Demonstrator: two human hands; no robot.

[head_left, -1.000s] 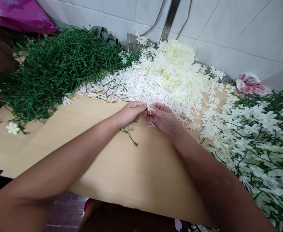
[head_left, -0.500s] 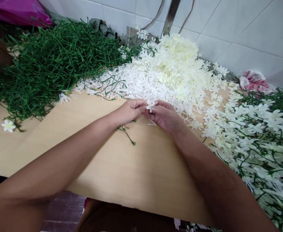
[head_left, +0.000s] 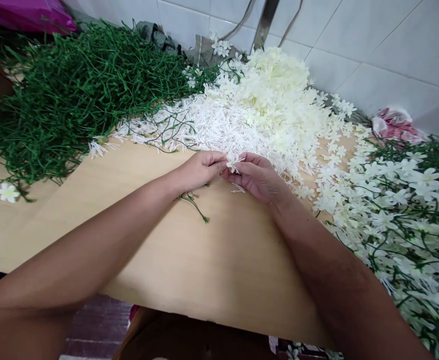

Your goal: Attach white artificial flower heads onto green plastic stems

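Note:
My left hand [head_left: 198, 170] and my right hand [head_left: 259, 177] meet fingertip to fingertip over a light wooden board [head_left: 159, 250]. Both are pinched on one small white artificial flower [head_left: 234, 162]. A thin green stem [head_left: 194, 202] trails out from under my left hand onto the board. Just behind the hands lies a pile of white spiky plastic pieces [head_left: 219, 125], and behind that a heap of cream petals [head_left: 275, 85].
A big heap of green plastic stems [head_left: 72, 95] fills the back left. Stems with white flowers on them [head_left: 403, 210] are piled at the right. A white tiled wall [head_left: 373, 45] stands behind. A loose flower [head_left: 7, 191] lies at far left.
The hands stay pinched together on the flower, fingers shifting only slightly. The view has tilted a little, so everything sits slightly higher in the picture.

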